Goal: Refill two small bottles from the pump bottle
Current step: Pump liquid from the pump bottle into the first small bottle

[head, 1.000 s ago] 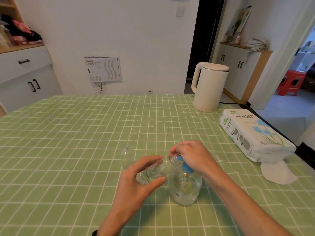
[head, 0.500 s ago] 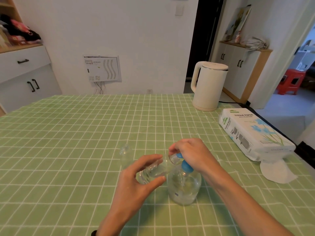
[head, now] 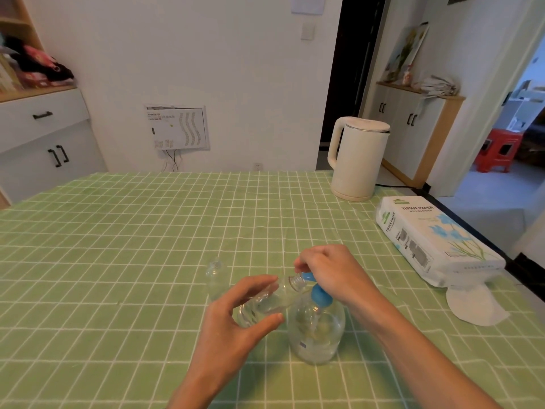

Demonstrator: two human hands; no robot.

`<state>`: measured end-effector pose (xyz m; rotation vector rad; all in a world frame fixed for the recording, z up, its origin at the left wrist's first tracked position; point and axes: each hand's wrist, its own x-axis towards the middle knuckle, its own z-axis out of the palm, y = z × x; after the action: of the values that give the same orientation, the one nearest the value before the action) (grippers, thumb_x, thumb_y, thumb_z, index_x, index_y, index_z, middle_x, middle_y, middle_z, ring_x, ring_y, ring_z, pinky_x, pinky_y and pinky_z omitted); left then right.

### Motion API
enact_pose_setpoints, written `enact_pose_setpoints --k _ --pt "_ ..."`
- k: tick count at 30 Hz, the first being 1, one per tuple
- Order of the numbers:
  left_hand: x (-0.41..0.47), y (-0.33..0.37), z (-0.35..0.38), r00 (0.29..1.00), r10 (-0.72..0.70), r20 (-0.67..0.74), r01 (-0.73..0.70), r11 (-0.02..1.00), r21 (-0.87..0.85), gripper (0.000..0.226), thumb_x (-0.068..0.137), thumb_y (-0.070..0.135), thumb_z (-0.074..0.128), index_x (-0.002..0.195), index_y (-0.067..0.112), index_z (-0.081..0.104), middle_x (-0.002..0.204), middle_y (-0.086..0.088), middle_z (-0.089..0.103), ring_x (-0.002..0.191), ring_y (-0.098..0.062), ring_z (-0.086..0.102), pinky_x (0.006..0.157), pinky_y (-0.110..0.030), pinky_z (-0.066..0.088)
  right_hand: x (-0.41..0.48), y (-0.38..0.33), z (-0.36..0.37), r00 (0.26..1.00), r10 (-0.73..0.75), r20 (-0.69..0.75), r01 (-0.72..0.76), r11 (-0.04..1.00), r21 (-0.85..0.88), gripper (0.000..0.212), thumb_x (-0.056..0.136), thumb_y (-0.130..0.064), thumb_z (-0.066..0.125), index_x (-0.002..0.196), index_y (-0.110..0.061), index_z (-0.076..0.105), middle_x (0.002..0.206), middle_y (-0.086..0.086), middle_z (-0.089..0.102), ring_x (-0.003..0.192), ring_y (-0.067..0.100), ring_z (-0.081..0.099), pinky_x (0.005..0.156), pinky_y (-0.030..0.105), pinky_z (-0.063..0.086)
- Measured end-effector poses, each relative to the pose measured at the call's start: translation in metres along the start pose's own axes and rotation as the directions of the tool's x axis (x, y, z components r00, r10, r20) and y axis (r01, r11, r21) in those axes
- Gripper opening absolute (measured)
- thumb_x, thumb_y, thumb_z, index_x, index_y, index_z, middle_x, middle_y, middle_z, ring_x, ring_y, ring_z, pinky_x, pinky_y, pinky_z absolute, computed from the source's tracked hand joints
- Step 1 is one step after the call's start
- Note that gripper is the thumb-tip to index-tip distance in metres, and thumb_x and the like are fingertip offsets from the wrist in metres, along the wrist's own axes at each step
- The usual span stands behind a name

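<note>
Little has moved: the left hand [head: 233, 323] still grips a tilted small bottle [head: 265, 302], mouth at the pump bottle's [head: 317, 332] blue nozzle [head: 307, 276]. The right hand [head: 330, 270] grips the nozzle from above. A second bottle [head: 215, 276] stands left of the pump bottle.

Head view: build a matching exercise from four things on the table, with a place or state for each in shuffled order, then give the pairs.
Things:
1. pump bottle
2. nearer small bottle
3. farther small bottle
4. kettle

Places or states:
A. stands upright by itself, no hand on it
B. far right of the table, behind the tissue pack
C. upright, right hand on top of it
D. tilted, gripped by the left hand

Pairs: 1-C, 2-D, 3-A, 4-B.
</note>
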<state>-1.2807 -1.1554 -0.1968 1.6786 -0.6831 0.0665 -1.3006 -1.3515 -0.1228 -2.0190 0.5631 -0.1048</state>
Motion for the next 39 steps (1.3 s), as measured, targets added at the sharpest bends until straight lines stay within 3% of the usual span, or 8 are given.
enact_pose_setpoints --k 5,11,15,22,27,30,35,39 --pt "0.002 0.001 0.002 1.0 0.008 0.002 -0.008 1.0 -0.006 0.05 0.072 0.034 0.086 0.119 0.044 0.073 0.119 0.017 0.078 0.116 -0.003 0.072 0.098 -0.009 0.049 0.002 0.0 0.0 1.0 -0.001 0.013 0.001 1.0 -0.013 0.027 0.095 -0.028 0.064 0.091 -0.008 0.082 0.102 0.008 0.081 0.104 0.025 0.075 0.1 0.043 0.056" --pt "0.003 -0.002 0.003 1.0 -0.004 0.021 0.004 1.0 0.008 0.048 0.073 0.036 0.085 0.119 0.043 0.073 0.12 0.017 0.078 0.117 -0.006 0.071 0.097 -0.009 0.049 0.006 0.005 0.007 1.0 -0.01 0.024 0.01 1.0 -0.014 0.026 0.091 -0.025 0.067 0.083 -0.003 0.079 0.094 0.014 0.078 0.08 0.012 0.066 0.073 0.029 0.048" --pt "0.003 -0.001 0.004 1.0 -0.007 0.018 0.006 1.0 0.026 0.05 0.071 0.039 0.085 0.119 0.045 0.072 0.118 0.02 0.077 0.116 -0.005 0.072 0.097 -0.009 0.049 0.004 0.007 0.008 0.999 -0.003 0.033 0.003 1.0 -0.021 0.025 0.093 -0.024 0.065 0.078 -0.016 0.083 0.089 0.0 0.082 0.095 0.018 0.074 0.084 0.03 0.053" --pt "0.001 -0.001 0.002 1.0 -0.008 0.017 0.007 0.999 0.031 0.05 0.072 0.021 0.09 0.118 0.035 0.076 0.116 0.016 0.079 0.113 -0.005 0.073 0.098 -0.012 0.051 -0.001 0.0 0.003 1.0 -0.011 0.025 0.011 1.0 -0.022 0.029 0.095 -0.027 0.061 0.086 -0.009 0.082 0.096 0.004 0.082 0.102 0.021 0.075 0.097 0.037 0.055" --pt "0.004 0.0 0.0 1.0 -0.006 0.013 0.006 0.999 0.05 0.051 0.073 0.011 0.09 0.117 0.033 0.076 0.115 0.016 0.079 0.112 -0.003 0.073 0.097 -0.01 0.05 -0.001 -0.004 0.001 0.999 -0.026 0.037 0.028 0.999 -0.046 0.036 0.096 -0.028 0.061 0.102 0.004 0.076 0.112 0.018 0.077 0.112 0.034 0.07 0.103 0.048 0.053" --pt "0.004 0.001 0.001 1.0 -0.005 0.018 0.004 0.999 0.05 0.051 0.074 0.017 0.09 0.118 0.038 0.075 0.116 0.017 0.079 0.114 -0.003 0.072 0.099 -0.011 0.05 0.001 -0.002 0.001 0.999 -0.025 0.031 0.026 0.999 -0.041 0.034 0.095 -0.028 0.062 0.099 0.003 0.077 0.11 0.017 0.078 0.11 0.033 0.071 0.101 0.046 0.054" --pt "0.003 0.001 0.001 0.999 -0.025 0.024 0.025 0.999 0.03 0.049 0.072 0.034 0.086 0.119 0.042 0.073 0.117 0.018 0.078 0.116 -0.004 0.071 0.1 -0.013 0.05 0.004 0.004 0.004 0.999 -0.003 0.032 0.003 1.0 -0.013 0.025 0.094 -0.024 0.065 0.089 -0.005 0.082 0.097 0.004 0.081 0.096 0.017 0.073 0.076 0.024 0.049" --pt "0.001 0.0 0.001 0.999 -0.026 0.025 0.025 0.999 0.044 0.05 0.073 0.027 0.087 0.119 0.042 0.073 0.117 0.018 0.078 0.115 -0.005 0.072 0.099 -0.012 0.051 0.004 0.006 0.007 0.999 0.005 0.049 -0.005 1.0 -0.011 0.024 0.095 -0.023 0.064 0.084 -0.014 0.084 0.094 -0.001 0.082 0.097 0.013 0.073 0.08 0.024 0.05"
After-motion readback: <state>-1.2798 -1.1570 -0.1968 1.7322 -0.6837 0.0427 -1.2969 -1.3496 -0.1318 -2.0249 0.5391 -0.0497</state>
